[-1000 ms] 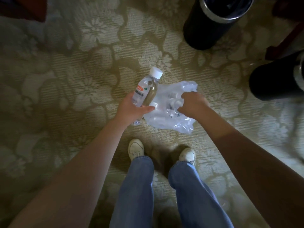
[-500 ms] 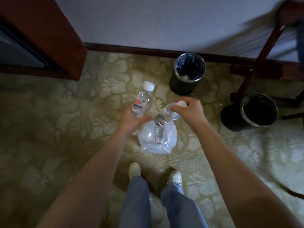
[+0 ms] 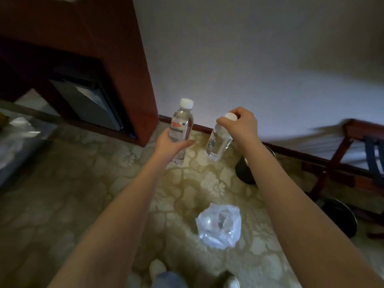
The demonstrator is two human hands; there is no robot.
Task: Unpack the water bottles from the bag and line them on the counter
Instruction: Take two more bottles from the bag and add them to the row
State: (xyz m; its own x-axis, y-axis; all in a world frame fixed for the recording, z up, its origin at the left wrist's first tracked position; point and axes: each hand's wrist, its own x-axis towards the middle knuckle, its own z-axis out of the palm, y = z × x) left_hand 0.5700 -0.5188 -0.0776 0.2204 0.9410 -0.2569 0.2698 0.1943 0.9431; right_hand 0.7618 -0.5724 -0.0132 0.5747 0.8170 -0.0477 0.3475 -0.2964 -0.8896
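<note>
The left hand (image 3: 170, 144) grips a clear, white-capped labelled bottle (image 3: 181, 125); the right hand (image 3: 241, 126) pinches a second bottle (image 3: 218, 142) by its cap, both above the crumpled clear bag (image 3: 219, 226).

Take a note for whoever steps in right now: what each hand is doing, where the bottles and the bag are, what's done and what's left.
Left hand: grips the labelled bottle round its lower body, upright, in the air.
Right hand: pinches the second bottle by its cap; it hangs slightly tilted.
Bag: on the carpet between the arms, in front of the feet; it seems to hold more, count unclear.
Done: two bottles are out of the bag.
Left: no bottle stands on a counter yet. Set both down in a line, then check the bag.
</note>
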